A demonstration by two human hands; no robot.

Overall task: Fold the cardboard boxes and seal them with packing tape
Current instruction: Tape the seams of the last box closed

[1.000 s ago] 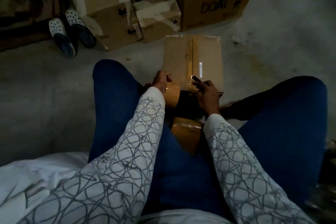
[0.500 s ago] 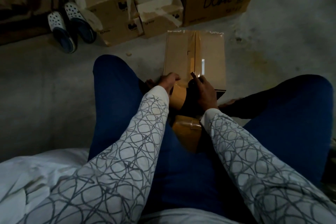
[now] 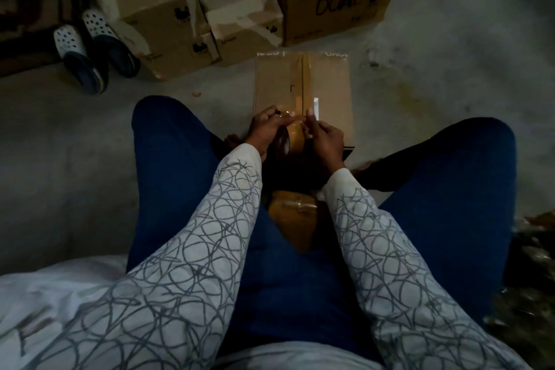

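The cardboard box (image 3: 330, 90) stands on the concrete floor (image 3: 75, 144) between the person's spread knees. Its top flaps are closed and a brown strip already runs along the centre seam.

The main risk, as I judge it, is at the box's near edge. If the tape is torn or cut while under tension, a pull towards the body could slide the light box or lift the laid strip off the seam. The loose end could also fold back and stick to itself or to the fingers, and in this dim light that is easy to miss.

Both hands hover at that near edge, over the seam. The left hand (image 3: 267, 129) has its fingers curled round the packing tape roll (image 3: 292, 137), holding it just above the box edge. The right hand (image 3: 326, 141) seems to pinch the stretch of tape (image 3: 295, 120) between thumb and fingertips, just beside the roll. A second tape roll (image 3: 294, 216) lies in the lap, nearer the body.
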